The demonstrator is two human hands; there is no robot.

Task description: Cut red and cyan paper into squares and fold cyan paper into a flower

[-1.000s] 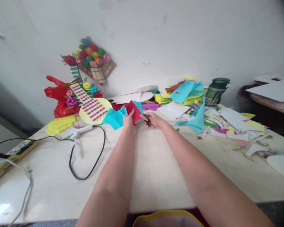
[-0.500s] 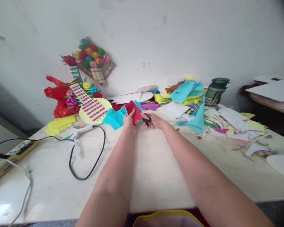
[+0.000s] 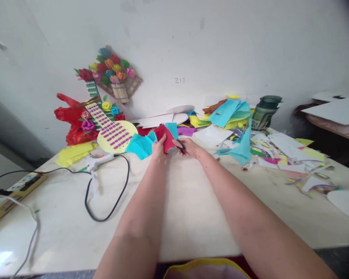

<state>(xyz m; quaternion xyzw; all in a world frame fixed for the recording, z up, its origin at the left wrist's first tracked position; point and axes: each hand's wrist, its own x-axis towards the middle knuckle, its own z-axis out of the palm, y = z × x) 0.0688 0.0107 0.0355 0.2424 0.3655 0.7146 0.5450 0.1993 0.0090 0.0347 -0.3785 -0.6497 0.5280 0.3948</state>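
My left hand (image 3: 159, 147) is closed on a piece of red paper (image 3: 168, 141), thumb on top. In my right hand (image 3: 189, 148) is a pair of scissors (image 3: 180, 146) with dark handles, its blades at the red paper's right edge. Blue paper (image 3: 172, 129) shows just behind the red piece. Left of my left hand, a larger sheet of turquoise paper (image 3: 141, 145) lies crumpled on the table. It reaches the edge of a pale yellow paper guitar shape (image 3: 128, 130) with purple woven strips.
A white glue gun (image 3: 100, 161) with a looped black cord lies at left, near a power strip (image 3: 17, 192). Paper flowers (image 3: 110, 66) lean on the wall. Coloured paper (image 3: 232, 112), a green bottle (image 3: 266, 112) and paper scraps (image 3: 291, 151) fill the right side.
The scissors have shifted slightly right and down along the red paper's edge. More of the blue paper behind the red shows now. My left hand has barely moved.
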